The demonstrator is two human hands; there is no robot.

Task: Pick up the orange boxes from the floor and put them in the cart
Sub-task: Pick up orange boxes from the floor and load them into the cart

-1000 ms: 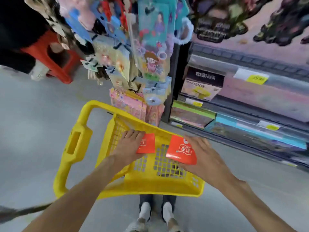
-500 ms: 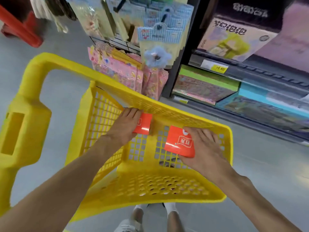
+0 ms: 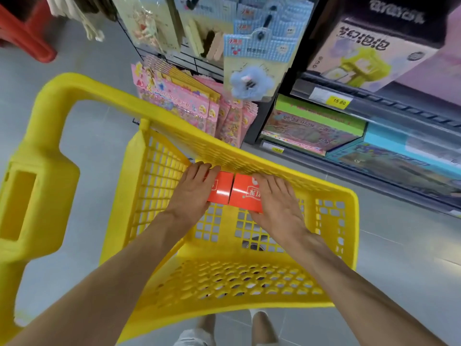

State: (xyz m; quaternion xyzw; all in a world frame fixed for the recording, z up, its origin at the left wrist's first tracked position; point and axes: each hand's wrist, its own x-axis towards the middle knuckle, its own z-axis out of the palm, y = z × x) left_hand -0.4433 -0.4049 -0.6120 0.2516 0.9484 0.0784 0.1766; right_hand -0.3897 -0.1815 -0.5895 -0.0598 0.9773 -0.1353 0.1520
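The handle [image 3: 42,156] rises at nine o'clock. The cart [image 3: 331,221] fills the centre. Inside, at its twelve o'clock wall, the left hand [image 3: 192,193] lies over the left box [image 3: 219,188], fingers curled over its far edge, gripping it. That box touches the right box [image 3: 243,196] (white print on top), which the right hand [image 3: 279,203] grips likewise. Shelves [image 3: 374,101] stand at two o'clock.
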